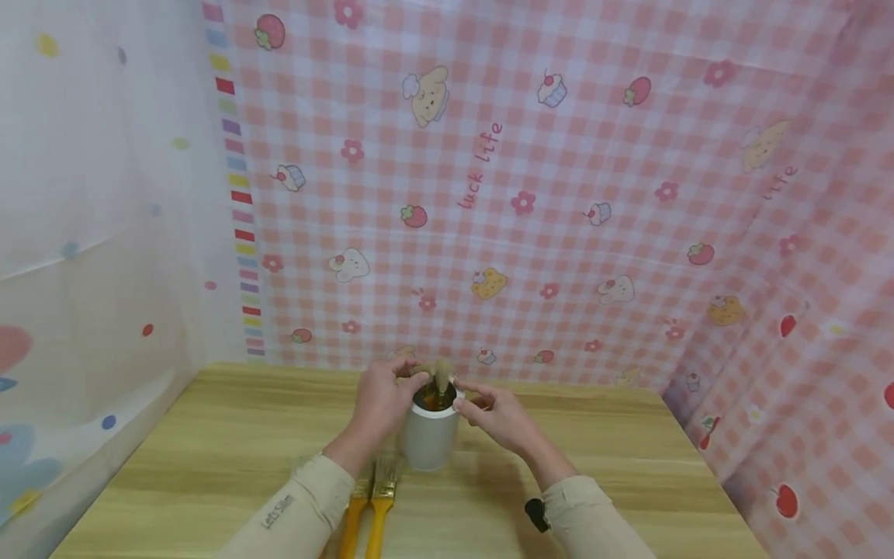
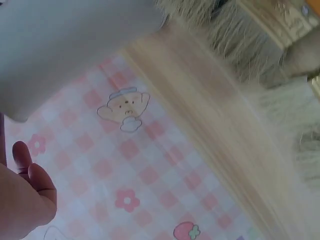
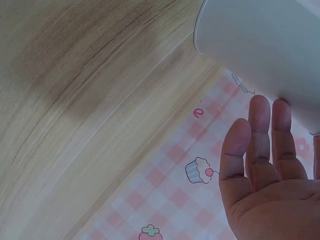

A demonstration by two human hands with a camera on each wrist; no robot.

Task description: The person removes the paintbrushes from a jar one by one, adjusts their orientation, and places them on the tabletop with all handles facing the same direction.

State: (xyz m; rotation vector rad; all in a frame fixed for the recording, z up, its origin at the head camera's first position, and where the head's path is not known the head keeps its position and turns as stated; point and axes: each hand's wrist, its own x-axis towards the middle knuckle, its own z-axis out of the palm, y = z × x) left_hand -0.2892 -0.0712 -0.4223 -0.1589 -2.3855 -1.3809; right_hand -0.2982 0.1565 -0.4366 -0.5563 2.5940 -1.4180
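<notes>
A light grey cylindrical container [image 1: 431, 444] with a white rim stands on the table. Inside it are paintbrushes, and pale bristles [image 1: 442, 374] stick up above the rim. My left hand [image 1: 380, 394] is at the left of the rim, thumb and forefinger close to the bristles; I cannot tell what they pinch. At the right, my right hand [image 1: 501, 419] holds the rim between thumb and forefinger. Its other fingers [image 3: 259, 117] extend loosely beside the container wall. Two paintbrushes [image 1: 381, 497] with yellow-orange handles lie on the table by my left forearm, bristles away from me.
The wooden table [image 1: 594, 481] reaches back to a pink checked cloth [image 1: 447, 303] hanging behind it. More patterned cloth [image 1: 824, 373] hangs at the right, and a white dotted sheet [image 1: 105, 295] at the left. A black band [image 1: 536, 515] is on my right wrist.
</notes>
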